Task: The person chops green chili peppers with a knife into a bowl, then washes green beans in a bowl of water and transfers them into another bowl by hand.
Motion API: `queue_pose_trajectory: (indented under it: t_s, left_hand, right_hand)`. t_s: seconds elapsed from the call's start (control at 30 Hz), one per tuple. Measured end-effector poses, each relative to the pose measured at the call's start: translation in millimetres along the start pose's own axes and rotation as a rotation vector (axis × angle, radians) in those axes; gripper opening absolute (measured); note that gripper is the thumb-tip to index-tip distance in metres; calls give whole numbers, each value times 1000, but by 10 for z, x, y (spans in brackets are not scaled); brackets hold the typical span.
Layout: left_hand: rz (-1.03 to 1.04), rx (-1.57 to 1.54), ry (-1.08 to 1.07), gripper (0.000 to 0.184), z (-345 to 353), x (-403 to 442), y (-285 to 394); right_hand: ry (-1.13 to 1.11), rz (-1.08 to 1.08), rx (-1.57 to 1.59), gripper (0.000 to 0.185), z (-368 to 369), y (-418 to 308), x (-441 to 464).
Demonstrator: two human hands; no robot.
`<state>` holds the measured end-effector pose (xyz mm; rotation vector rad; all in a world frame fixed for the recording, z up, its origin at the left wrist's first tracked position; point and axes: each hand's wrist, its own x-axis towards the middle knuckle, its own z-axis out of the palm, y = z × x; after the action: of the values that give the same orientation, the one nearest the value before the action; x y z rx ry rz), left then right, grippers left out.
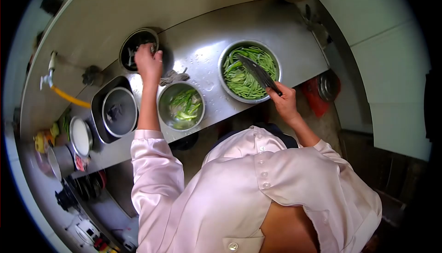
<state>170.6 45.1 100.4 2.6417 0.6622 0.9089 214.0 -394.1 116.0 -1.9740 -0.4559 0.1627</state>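
Observation:
My right hand (pixel 284 102) grips the dark handle of a kitchen knife (pixel 255 71). Its black blade lies slantwise over a steel bowl (pixel 222 76) filled with green beans (pixel 246 85). On the left, my left hand (pixel 148 62) reaches over the rim of a dark round bin (pixel 123 56) holding some pale scraps. The thumb stands apart from the fingers, whose tips are partly hidden, and I see nothing held there. Between my hands, a smaller steel bowl (pixel 162 112) contains cut green vegetable pieces (pixel 186 105) in what looks like water.
A grey scrubbing cloth (pixel 174 77) lies behind the smaller bowl on the wet steel counter (pixel 202 30). Left of it, a steel basin (pixel 120 122) sits in the sink (pixel 97 110). A tap (pixel 47 80) with a yellow hose (pixel 69 97) and several pots stand farther left.

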Motion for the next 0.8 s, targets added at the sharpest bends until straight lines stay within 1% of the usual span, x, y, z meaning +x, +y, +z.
queue_pose_trajectory:
  t_s: [0.03, 0.1, 0.13, 0.17, 0.2, 0.27, 0.37, 0.4, 0.5, 0.63, 0.67, 0.77, 0.8]
  left_hand:
    - [39, -132, -73, 21, 114, -32, 241]
    - [175, -177, -17, 15, 377, -247, 828]
    - [220, -221, -102, 10, 508, -339, 1082]
    - [276, -233, -205, 8, 729, -450, 1234]
    - [310, -256, -251, 7, 822, -546, 1455]
    - [391, -153, -395, 5, 1195, -695, 1695]
    - [519, 24, -394, 9, 1563, -842, 1903]
    - [521, 64, -469, 10, 1616, -864, 1951]
    - [508, 121, -547, 11, 1700, -901, 1989]
    - [434, 57, -469, 12, 1555, -833, 1963]
    - [434, 11, -409, 10, 1516, -793, 1918]
    - [397, -17, -380, 8, 1070, -626, 1971]
    - [397, -65, -318, 8, 995, -603, 1960]
  right_hand:
    - [36, 44, -5, 18, -90, 23, -12]
    - [112, 68, -22, 15, -248, 79, -8]
    - [134, 84, -28, 15, -318, 106, -5]
    - [157, 100, -34, 14, -377, 128, -7]
    - [171, 108, -27, 14, -423, 124, -13]
    - [194, 124, -12, 14, -505, 103, -31]
    - [192, 152, -62, 14, -575, 176, -89]
    - [198, 144, -53, 14, -588, 178, -109]
    - [212, 117, -50, 15, -609, 147, -149]
    - [225, 100, -49, 15, -648, 96, -176]
    - [222, 104, -51, 15, -658, 106, -181]
    - [217, 101, -70, 17, -651, 77, -151]
    - [215, 98, -79, 17, -634, 64, -142]
